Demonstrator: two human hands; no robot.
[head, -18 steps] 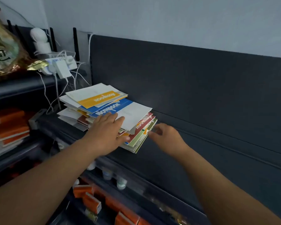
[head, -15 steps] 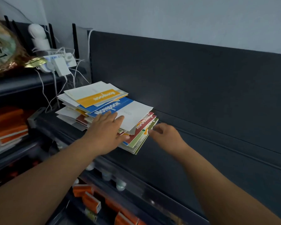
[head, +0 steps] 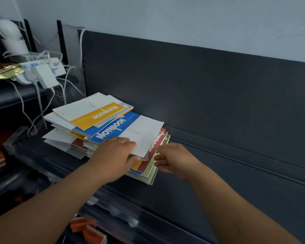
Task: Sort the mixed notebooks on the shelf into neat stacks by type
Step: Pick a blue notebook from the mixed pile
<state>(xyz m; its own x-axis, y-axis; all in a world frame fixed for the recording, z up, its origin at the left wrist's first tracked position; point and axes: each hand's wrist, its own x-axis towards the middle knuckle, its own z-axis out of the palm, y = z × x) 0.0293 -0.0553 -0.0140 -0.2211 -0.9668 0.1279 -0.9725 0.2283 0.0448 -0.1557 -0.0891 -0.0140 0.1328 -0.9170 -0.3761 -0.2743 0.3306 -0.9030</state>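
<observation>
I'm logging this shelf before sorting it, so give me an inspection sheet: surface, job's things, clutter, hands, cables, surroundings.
Surface: dark shelf, dark back panel behind it.
Job's things: one unsorted pile of notebooks, edges fanned; yellow notebook on top, blue notebook under it, red cover and green cover lower.
Clutter: gold foil pack far left; orange boxes on lower shelves.
Hands: left hand pinches the blue notebook's near edge; right hand at the pile's right corner, grip unclear.
Cables: white cables hang from a power strip left of the pile.
Surroundings: pale wall; white rounded device upper left.
</observation>
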